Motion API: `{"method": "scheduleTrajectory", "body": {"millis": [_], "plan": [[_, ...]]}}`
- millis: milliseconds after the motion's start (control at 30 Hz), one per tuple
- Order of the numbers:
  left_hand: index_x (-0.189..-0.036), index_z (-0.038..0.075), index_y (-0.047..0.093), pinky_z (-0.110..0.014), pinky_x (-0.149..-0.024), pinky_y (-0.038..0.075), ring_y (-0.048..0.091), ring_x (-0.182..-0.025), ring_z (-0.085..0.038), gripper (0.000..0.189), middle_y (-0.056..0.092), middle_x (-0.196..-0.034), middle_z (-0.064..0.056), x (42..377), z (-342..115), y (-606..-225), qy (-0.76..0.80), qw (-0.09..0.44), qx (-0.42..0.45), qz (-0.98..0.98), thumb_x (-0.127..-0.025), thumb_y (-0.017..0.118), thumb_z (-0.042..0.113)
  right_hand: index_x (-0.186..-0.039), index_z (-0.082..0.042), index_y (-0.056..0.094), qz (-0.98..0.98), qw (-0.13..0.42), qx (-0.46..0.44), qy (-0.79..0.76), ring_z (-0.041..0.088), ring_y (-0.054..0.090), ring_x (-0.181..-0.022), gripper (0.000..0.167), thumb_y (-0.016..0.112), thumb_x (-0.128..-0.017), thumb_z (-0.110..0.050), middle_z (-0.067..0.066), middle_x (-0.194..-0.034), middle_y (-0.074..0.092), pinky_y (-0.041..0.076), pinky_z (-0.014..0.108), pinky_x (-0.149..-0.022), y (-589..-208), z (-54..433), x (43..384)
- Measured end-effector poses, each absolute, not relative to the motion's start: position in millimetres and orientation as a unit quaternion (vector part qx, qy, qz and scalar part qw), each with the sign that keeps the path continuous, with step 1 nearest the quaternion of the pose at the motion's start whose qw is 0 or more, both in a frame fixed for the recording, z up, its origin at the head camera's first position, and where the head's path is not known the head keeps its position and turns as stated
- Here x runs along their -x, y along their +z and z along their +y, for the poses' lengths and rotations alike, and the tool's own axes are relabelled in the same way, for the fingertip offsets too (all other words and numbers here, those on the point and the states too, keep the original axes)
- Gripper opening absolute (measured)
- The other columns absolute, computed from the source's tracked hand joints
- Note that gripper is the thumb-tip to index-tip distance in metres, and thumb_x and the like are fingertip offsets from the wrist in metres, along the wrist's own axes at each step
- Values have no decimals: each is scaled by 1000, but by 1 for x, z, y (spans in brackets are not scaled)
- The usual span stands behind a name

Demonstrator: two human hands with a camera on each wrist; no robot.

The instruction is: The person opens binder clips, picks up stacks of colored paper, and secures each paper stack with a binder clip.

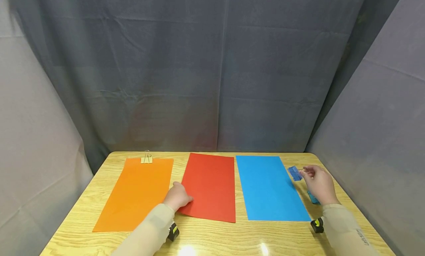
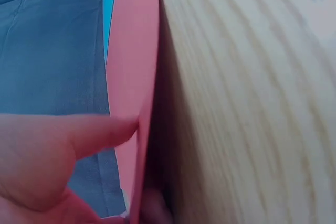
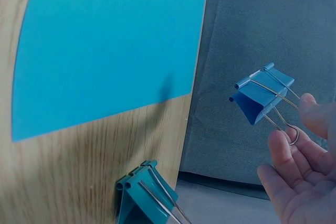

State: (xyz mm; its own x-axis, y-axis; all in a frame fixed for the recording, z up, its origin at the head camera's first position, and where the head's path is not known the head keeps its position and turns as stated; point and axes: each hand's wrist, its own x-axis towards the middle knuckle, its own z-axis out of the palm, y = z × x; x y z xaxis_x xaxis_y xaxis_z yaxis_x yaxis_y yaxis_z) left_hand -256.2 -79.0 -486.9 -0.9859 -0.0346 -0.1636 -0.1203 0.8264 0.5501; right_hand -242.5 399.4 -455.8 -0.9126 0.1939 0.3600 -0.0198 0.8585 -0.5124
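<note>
My left hand [image 1: 179, 197] holds the left edge of a red sheet of paper [image 1: 210, 187]. In the left wrist view the thumb [image 2: 105, 132] lies on top of the sheet and a finger shows beneath its lifted edge. My right hand [image 1: 319, 184] pinches a blue binder clip [image 1: 294, 173] by its wire handles, raised to the right of a blue sheet [image 1: 272, 187]. A teal binder clip [image 3: 144, 195] stands on the table below that hand, partly hidden by it in the head view.
An orange sheet [image 1: 136, 193] lies on the left of the wooden table [image 1: 212, 241], with a pale yellow binder clip [image 1: 146, 160] on its far edge. Grey curtains [image 1: 166, 71] stand behind the table and along both sides.
</note>
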Motion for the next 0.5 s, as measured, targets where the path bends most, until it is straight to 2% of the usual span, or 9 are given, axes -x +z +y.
{"method": "scheduleTrajectory", "body": {"millis": [133,267,367,500], "plan": [[-120,-18,48,-46,-85,55,63,-87,-31,53,63,-94,-22,259,-83,-486,308,79,45,947,-93,72,21,-126,10,62,-942,205,46,262,44,64,-99,40,62,-105,-25,29,-111,68,53,57,-79,-455,399,242],[-103,-11,58,-38,-74,51,55,-77,-25,30,59,-85,-14,260,-87,-486,320,74,33,944,-97,66,17,-126,9,62,-942,207,44,262,44,64,-100,40,62,-105,-25,29,-112,68,53,57,-79,-455,399,242],[-96,-7,59,-33,-65,44,51,-71,-24,20,55,-80,-11,260,-88,-487,343,73,28,936,-98,61,13,-126,9,62,-941,211,40,261,44,64,-99,40,62,-104,-25,29,-112,68,53,57,-78,-455,399,242],[-100,-7,57,-33,-66,43,50,-74,-24,17,54,-84,-11,258,-89,-488,390,78,26,917,-100,57,10,-126,9,62,-941,214,38,260,44,64,-100,41,62,-105,-26,29,-112,68,53,57,-78,-453,398,242]]}}
